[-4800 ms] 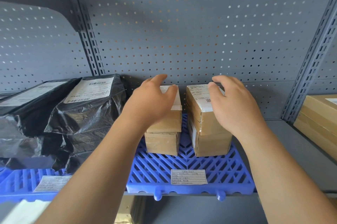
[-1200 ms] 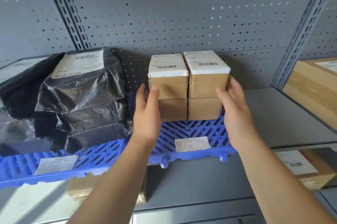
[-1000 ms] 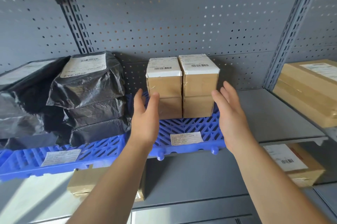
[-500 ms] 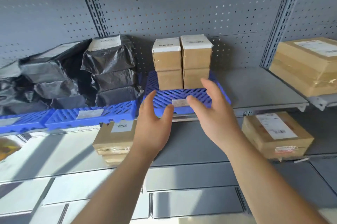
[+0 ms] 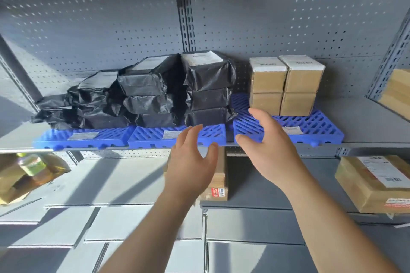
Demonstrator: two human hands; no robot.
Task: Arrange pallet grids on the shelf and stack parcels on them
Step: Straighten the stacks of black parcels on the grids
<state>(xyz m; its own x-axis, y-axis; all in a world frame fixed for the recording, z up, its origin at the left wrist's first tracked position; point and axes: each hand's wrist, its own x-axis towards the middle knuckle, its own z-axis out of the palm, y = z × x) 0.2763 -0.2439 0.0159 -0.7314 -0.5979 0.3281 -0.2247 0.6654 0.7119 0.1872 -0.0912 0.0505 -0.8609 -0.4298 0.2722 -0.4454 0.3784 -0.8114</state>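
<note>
The grey perforated steel shelf (image 5: 366, 117) runs beyond the left fingers (image 5: 193, 135) and right fingers (image 5: 258, 117), with a pegboard back panel (image 5: 288, 17) that loads can lean against. Along its front edge lie three blue slatted plastic pallet grids (image 5: 321, 121), end to end, probably to keep parcels off the bare metal. One lies just beyond the right fingers, another just beyond the left. Beyond and to the left of the left fingers, black film-wrapped parcels (image 5: 155, 99) are heaped in layers over two grids, slumping leftward as soft packs do. Straight beyond the right fingers, four brown cardboard boxes (image 5: 286, 86) with white labels stand two on two at the back of their grid, pushed close so the stack supports itself. The left hand (image 5: 190, 168) and right hand (image 5: 270, 150) hover before the shelf edge, both released, fingers spread and loosely bent, grasping nothing. The picture is smeared, so I cannot tell whether the right fingers brush the grid. This stack looks finished.
</note>
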